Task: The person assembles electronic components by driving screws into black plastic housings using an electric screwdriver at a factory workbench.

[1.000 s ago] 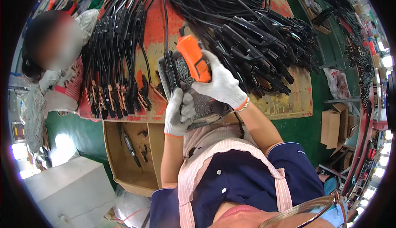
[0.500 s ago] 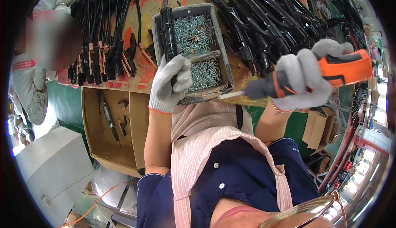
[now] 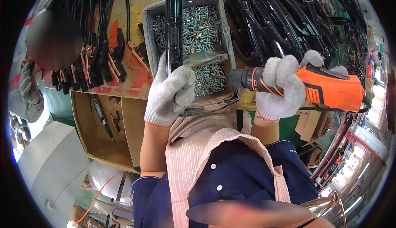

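Observation:
My left hand, in a white knit glove, is closed around the lower end of a black cylindrical cable handle. That handle stands lengthwise over the left side of a grey screw box, its cable running off the far edge. In my gloved right hand is an orange and black electric screwdriver, gripped round its body. The black nose points left, over the box's near compartment of silver screws. More silver screws, with a few brass-coloured ones, fill the far compartment.
Black cables with copper-jawed clamps lie at the left of the worn red and yellow table. Black handles with cables are piled right. Below the left edge, a cardboard box holds another tool. A gloved co-worker's hand shows far left.
My right hand has shifted left and slightly down, bringing the screwdriver's nose over the near screws. My left hand still grips the handle, which now stands more upright in the picture.

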Demonstrator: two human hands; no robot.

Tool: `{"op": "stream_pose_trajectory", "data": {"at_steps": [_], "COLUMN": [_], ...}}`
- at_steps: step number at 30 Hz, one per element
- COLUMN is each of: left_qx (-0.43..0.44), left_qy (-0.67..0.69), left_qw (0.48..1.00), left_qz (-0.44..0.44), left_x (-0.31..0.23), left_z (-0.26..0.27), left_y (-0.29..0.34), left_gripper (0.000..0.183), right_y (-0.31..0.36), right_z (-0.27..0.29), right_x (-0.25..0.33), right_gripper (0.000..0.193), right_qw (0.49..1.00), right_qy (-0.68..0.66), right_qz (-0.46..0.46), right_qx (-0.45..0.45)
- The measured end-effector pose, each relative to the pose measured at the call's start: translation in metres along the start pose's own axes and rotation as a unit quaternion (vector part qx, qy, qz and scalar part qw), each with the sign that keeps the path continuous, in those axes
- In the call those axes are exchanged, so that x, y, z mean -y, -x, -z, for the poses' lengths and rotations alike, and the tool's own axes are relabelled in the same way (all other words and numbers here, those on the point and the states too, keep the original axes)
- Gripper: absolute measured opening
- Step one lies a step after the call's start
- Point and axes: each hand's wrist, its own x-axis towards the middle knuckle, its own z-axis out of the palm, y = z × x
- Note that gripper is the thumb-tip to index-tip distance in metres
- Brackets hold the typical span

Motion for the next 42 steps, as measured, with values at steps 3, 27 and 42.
{"op": "stream_pose_trajectory", "data": {"at_steps": [3,27,42], "left_qx": [0.023,0.016,-0.001], "left_qy": [-0.010,0.000,0.002], "left_qw": [0.999,0.999,0.999], "left_qz": [-0.024,-0.031,-0.033], "left_x": [0.005,0.003,0.002], "left_z": [0.007,0.003,0.000], "left_y": [-0.004,-0.005,-0.010], "left_gripper": [0.052,0.057,0.022], "right_y": [0.000,0.009,0.002], "right_z": [0.002,0.008,0.013], "right_x": [-0.003,-0.011,0.008], "right_gripper": [0.068,0.058,0.082], "right_qw": [0.999,0.998,0.999], "right_qy": [0.000,0.016,-0.033], "right_qz": [0.035,-0.033,0.005], "right_qx": [-0.030,-0.056,-0.031]}}
